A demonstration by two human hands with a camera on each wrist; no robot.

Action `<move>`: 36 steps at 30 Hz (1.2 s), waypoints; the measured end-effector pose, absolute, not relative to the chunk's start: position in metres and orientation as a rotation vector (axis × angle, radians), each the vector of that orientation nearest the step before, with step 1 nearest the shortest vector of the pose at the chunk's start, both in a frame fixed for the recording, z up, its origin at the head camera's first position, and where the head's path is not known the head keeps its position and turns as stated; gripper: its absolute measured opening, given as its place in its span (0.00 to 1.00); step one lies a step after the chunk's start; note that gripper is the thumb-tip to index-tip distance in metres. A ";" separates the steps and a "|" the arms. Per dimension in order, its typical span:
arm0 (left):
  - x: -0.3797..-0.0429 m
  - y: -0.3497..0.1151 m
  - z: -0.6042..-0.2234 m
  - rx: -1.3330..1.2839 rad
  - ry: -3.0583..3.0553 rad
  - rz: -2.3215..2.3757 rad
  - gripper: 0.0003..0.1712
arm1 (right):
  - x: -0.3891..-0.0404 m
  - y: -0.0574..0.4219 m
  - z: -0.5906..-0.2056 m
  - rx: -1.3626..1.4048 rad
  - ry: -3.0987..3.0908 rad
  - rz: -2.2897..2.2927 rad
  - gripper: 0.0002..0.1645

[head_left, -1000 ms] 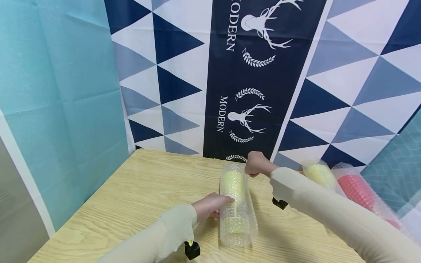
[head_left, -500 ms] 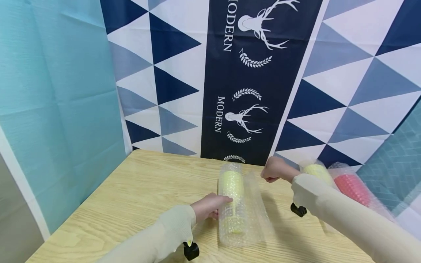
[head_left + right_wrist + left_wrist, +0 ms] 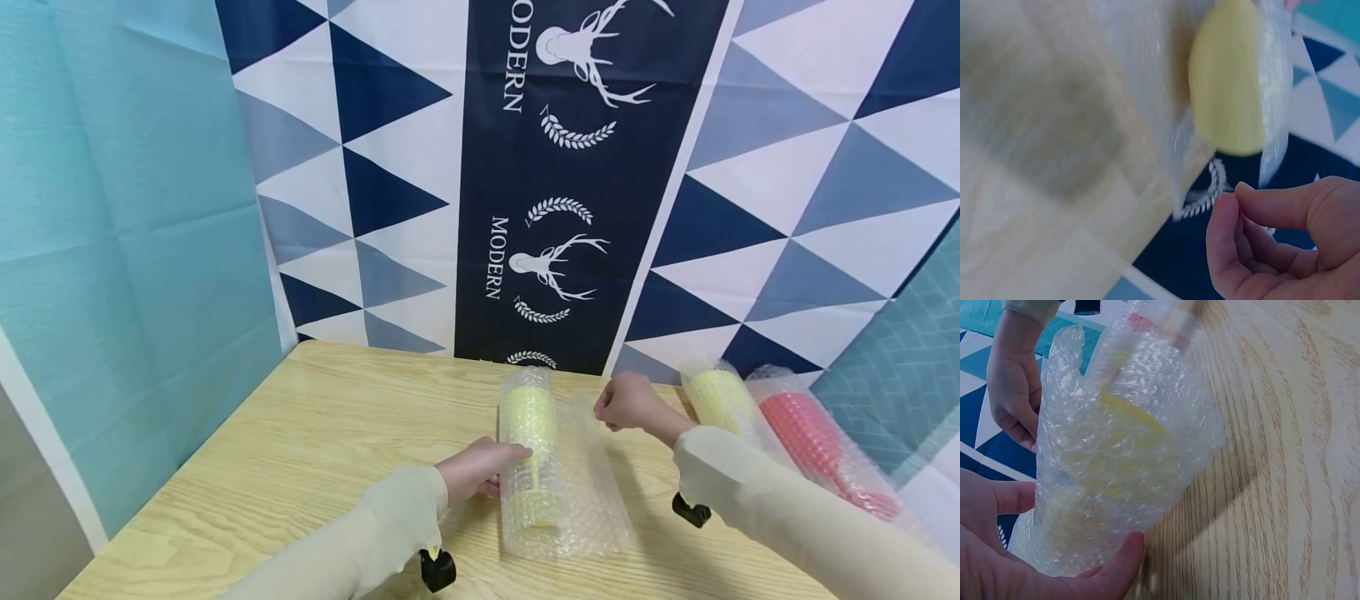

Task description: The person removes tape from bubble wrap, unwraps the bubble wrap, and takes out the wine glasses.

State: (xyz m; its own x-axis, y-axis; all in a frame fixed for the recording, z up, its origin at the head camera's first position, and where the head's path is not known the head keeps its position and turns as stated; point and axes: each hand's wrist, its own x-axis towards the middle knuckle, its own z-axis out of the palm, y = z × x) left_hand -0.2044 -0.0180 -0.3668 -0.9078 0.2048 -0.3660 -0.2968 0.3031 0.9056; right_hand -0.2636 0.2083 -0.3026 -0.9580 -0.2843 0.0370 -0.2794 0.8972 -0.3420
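On the table [image 3: 330, 417], the left hand [image 3: 478, 467] grips bubble wrap [image 3: 522, 543] round a yellow item [image 3: 531, 412]. The bubble wrap looks part-open, one flap [image 3: 596, 500] spread, its edge pinched by the right hand [image 3: 632, 402]; farther right, a yellow bundle [image 3: 720, 400] and a pink bundle [image 3: 806, 429] lie wrapped.

Head view: bright, even; soft shadow on tabletop [image 3: 360, 417] beside right sleeve [image 3: 795, 512]. Left wrist view: dimmer, glints across bubble wrap [image 3: 1110, 462]. Right wrist view: dim, tabletop and yellow cylinder [image 3: 1227, 84] blurred.
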 end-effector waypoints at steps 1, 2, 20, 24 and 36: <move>-0.204 -0.018 -0.367 -0.079 2.158 1.639 0.35 | -0.260 0.206 -0.306 -0.492 3.070 -0.539 0.07; -0.204 -0.018 -0.367 -0.074 2.152 1.644 0.35 | -0.257 0.204 -0.309 -0.540 3.085 -0.531 0.06; -0.212 -0.018 -0.376 -0.009 2.106 1.701 0.29 | -0.223 0.199 -0.370 -1.391 2.884 -0.479 0.13; -0.211 -0.018 -0.375 -0.007 2.101 1.696 0.30 | -0.219 0.199 -0.378 -1.405 2.896 -0.446 0.17; -0.212 -0.020 -0.376 -0.020 2.125 1.644 0.31 | -0.212 0.205 -0.384 -1.479 2.907 -0.287 0.23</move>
